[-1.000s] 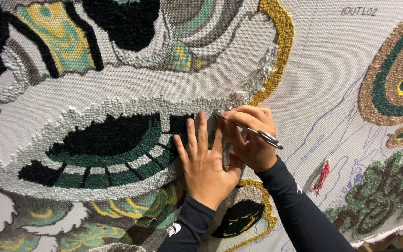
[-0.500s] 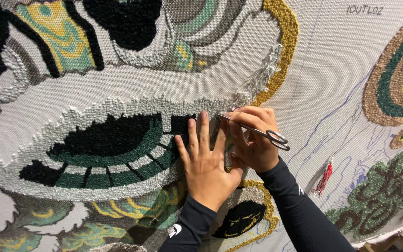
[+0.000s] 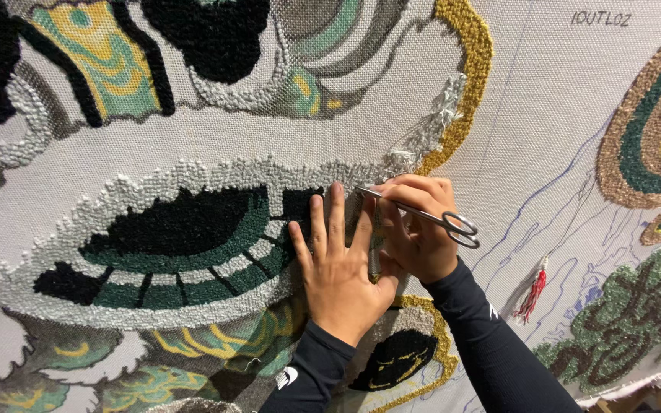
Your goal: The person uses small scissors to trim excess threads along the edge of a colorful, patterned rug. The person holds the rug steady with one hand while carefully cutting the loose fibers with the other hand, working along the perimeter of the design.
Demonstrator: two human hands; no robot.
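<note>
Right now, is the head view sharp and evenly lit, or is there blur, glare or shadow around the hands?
Head view: sharp throughout, yarn loops of the tufted rug clearly resolved; lighting even, no blown-out glare; faint glint on the scissors in the right hand; soft shadow beside the left hand; no motion blur.

The scissors' [image 3: 422,216] blade tips were hidden behind the left hand [image 3: 342,268], so what they met stayed unclear. The tufted rug [image 3: 193,153] ran past every edge, and the right hand's [image 3: 418,229] grip perhaps covered one handle loop.
</note>
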